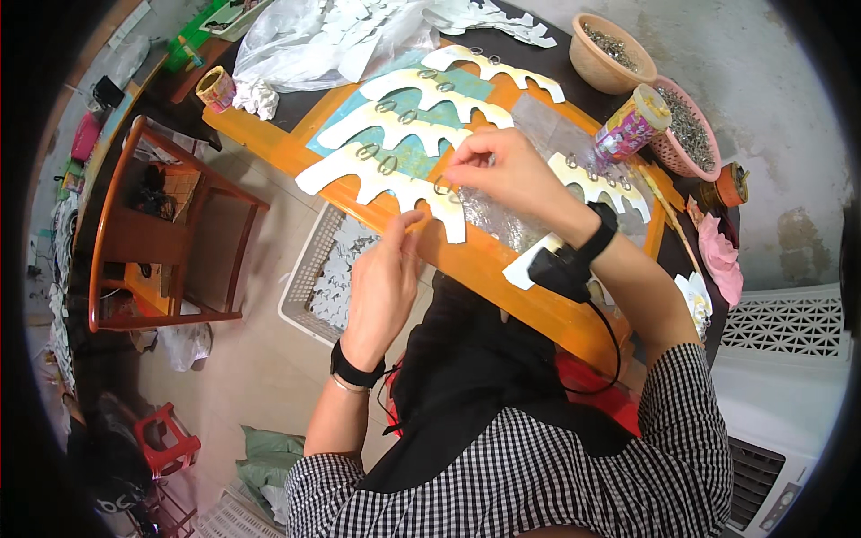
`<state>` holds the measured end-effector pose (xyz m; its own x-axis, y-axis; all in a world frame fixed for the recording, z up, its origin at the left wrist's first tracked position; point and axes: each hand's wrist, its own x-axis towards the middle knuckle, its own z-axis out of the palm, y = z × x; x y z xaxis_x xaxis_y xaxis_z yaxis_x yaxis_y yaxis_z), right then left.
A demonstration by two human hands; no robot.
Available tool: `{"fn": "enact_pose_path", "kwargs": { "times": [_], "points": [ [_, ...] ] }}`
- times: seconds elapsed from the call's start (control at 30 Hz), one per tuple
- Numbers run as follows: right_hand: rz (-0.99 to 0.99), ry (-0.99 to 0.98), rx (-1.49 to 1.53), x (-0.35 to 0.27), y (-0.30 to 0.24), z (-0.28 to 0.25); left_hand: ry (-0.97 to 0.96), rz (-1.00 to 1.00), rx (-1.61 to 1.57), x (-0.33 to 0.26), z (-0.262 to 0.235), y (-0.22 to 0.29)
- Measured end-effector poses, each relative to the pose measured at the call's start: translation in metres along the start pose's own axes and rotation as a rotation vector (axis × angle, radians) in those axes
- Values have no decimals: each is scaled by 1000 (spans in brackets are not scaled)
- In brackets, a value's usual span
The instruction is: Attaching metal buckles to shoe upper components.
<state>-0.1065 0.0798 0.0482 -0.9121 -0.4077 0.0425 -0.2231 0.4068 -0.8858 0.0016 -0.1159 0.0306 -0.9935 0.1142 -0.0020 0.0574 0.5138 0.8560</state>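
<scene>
Several white scalloped strips with yellowish smears lie on the orange board, wire rings resting on them. My right hand (502,170) is closed in a pinch over the right end of the nearest strip (345,168). At its fingertips is a metal ring (442,186), which it seems to hold. Below the same strip's near edge is my left hand (384,273), its fingers loosely apart with nothing visible in them. A pair of rings (377,159) sits on that strip's middle. Another strip (578,184) with rings lies beyond my right wrist.
At the back right stand a peach basket (587,70) and a pink basket (706,160) of metal parts, beside a colourful can (632,125). A plastic bag of white pieces (314,45) lies at the back. A cable (617,350) hangs from my right wrist. A white crate (300,287) stands below.
</scene>
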Motion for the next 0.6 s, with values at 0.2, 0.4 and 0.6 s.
{"fn": "enact_pose_path", "kwargs": {
  "times": [0.2,0.4,0.6],
  "points": [
    [-97,113,-123,34,7,33,203,195,283,9,-2,-25],
    [-149,178,-348,39,17,41,99,150,447,15,-6,-25],
    [-105,147,-325,40,19,41,81,161,484,22,-10,-24]
  ]
}}
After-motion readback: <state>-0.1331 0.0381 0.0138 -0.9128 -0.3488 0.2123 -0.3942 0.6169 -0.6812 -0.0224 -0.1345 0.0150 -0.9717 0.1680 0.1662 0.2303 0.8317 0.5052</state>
